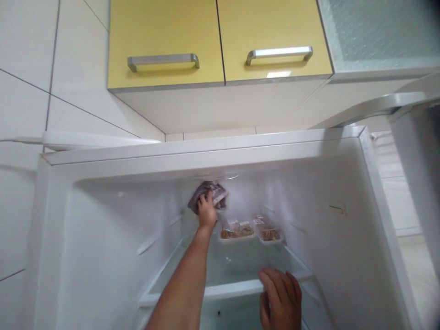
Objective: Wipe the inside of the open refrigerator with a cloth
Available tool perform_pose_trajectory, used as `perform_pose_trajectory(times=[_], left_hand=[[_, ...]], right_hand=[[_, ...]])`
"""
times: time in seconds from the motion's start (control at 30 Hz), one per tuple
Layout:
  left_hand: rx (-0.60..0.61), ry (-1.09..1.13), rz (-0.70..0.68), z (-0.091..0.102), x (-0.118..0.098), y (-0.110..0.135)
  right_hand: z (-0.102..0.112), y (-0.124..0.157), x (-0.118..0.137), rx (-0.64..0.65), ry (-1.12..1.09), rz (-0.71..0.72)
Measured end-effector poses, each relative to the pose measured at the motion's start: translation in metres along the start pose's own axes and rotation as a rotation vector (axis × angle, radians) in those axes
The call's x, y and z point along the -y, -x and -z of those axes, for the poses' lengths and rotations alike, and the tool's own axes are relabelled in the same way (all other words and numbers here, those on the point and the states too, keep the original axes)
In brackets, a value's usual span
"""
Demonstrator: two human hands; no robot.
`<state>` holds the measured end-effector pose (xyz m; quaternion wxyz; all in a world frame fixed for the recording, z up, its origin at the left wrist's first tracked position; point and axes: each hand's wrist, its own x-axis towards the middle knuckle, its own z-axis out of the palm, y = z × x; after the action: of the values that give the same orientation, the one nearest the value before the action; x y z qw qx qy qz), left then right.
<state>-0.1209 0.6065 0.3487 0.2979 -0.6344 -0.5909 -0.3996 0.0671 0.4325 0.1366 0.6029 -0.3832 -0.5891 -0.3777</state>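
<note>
My left hand [207, 211] reaches deep into an open refrigerator, its fingers closed on a dark grey-brown patterned cloth [220, 197]. The bunched cloth is up at the back wall, just under the ceiling of the compartment. My right hand [281, 295] is lower and nearer to me, at the front edge of the glass shelf [237, 289]. Its fingers are loosely bent, with a gap to the thumb, and I see nothing held in it. Whether it touches the shelf edge I cannot tell.
Two clear packs of food, a left pack [237, 233] and a right pack [270, 234], sit at the back of the shelf. The refrigerator door [412, 151] stands open on the right. Yellow cupboards [165, 36] hang above.
</note>
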Motion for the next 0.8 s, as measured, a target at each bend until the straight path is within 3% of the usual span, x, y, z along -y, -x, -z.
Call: perform_pose_trajectory(times=[0.17, 0.27, 0.33, 0.43, 0.57, 0.67, 0.8], left_hand=[[0.152, 0.03, -0.613, -0.016, -0.079, -0.005], [0.163, 0.01, -0.737, -0.027, -0.118, -0.003], [0.147, -0.013, -0.737, -0.031, -0.127, 0.0], [0.114, -0.055, -0.654, -0.032, -0.119, -0.002], [0.059, -0.122, -0.435, -0.022, -0.089, -0.013], [0.037, -0.166, -0.313, -0.01, -0.057, -0.018], [0.025, -0.225, -0.12, 0.009, 0.002, -0.011]], right_hand=[[-0.007, 0.0, -0.002, -0.063, 0.01, -0.002], [-0.007, -0.001, -0.004, -0.077, 0.023, 0.012], [-0.006, -0.001, -0.004, -0.073, 0.029, 0.019], [-0.005, -0.001, -0.004, -0.076, 0.029, 0.017], [-0.005, -0.001, -0.004, -0.077, 0.015, 0.011], [-0.005, -0.001, -0.004, -0.065, 0.014, 0.011], [-0.004, 0.0, -0.004, -0.054, -0.002, 0.008]])
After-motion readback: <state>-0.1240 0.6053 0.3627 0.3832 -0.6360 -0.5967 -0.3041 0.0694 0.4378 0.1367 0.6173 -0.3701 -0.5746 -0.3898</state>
